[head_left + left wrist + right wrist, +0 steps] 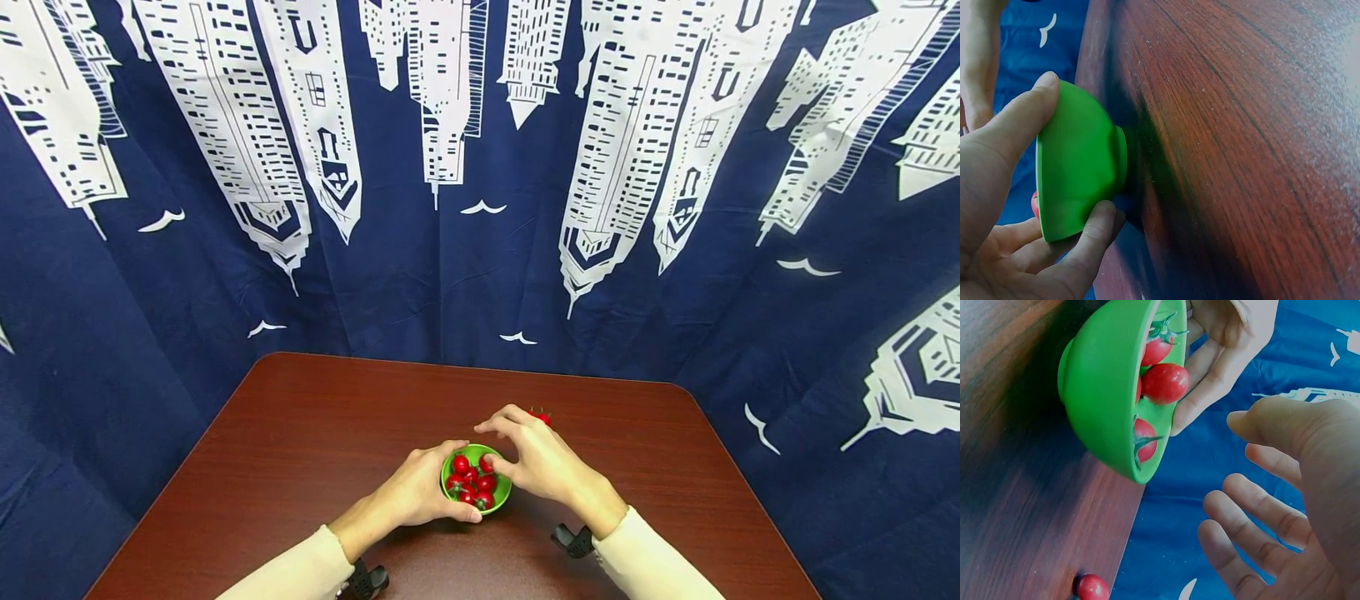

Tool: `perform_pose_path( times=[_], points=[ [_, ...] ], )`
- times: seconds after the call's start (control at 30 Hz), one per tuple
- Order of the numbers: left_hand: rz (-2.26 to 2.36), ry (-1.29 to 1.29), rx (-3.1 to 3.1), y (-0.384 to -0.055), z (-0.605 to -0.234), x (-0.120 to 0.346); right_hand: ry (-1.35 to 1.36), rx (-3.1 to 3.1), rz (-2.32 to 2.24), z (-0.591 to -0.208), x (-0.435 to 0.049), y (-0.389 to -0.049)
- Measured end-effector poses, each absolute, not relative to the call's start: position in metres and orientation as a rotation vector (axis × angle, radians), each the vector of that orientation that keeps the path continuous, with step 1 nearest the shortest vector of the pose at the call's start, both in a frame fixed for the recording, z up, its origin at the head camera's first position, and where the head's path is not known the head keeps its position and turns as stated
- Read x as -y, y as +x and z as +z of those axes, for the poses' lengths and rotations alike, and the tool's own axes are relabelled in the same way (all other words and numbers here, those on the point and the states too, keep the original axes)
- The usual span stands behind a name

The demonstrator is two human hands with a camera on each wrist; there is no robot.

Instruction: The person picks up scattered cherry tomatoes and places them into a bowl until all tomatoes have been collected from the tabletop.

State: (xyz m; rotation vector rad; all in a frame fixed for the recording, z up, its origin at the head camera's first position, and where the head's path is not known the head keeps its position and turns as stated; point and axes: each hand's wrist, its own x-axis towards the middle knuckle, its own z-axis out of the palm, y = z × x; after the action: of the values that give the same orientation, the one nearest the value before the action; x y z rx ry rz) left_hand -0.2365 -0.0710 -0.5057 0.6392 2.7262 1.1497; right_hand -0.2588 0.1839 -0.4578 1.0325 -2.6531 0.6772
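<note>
A small green bowl (pixel 504 500) with several cherry tomatoes (pixel 486 483) in it is near the middle of the brown table. My left hand (pixel 420 487) holds it from the left, thumb at the near rim and fingers round the far side; the left wrist view shows the bowl's smooth outer wall (pixel 1079 162) in that grip. Over the bowl's right side hovers my right hand (pixel 536 458), fingers spread and loosely bent. Its palm and fingers (pixel 1266 544) hold nothing in the right wrist view. Some tomatoes have green stems.
Behind the right hand, partly hidden by it, red cherry tomatoes (pixel 540 417) with green stems lie on the table (pixel 337 417). A dark blue cloth (pixel 390 283) printed with white buildings hangs beyond the table's far edge. Black wrist devices (pixel 573 542) sit under both forearms.
</note>
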Motion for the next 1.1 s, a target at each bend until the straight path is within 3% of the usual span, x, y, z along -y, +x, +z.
perform_pose_path(
  times=[1.1],
  points=[
    [1.137, 0.668, -2.778, -0.234, -0.505, 0.068, 0.789, 2.621, 0.637, -0.472, -0.236, -0.280]
  ],
)
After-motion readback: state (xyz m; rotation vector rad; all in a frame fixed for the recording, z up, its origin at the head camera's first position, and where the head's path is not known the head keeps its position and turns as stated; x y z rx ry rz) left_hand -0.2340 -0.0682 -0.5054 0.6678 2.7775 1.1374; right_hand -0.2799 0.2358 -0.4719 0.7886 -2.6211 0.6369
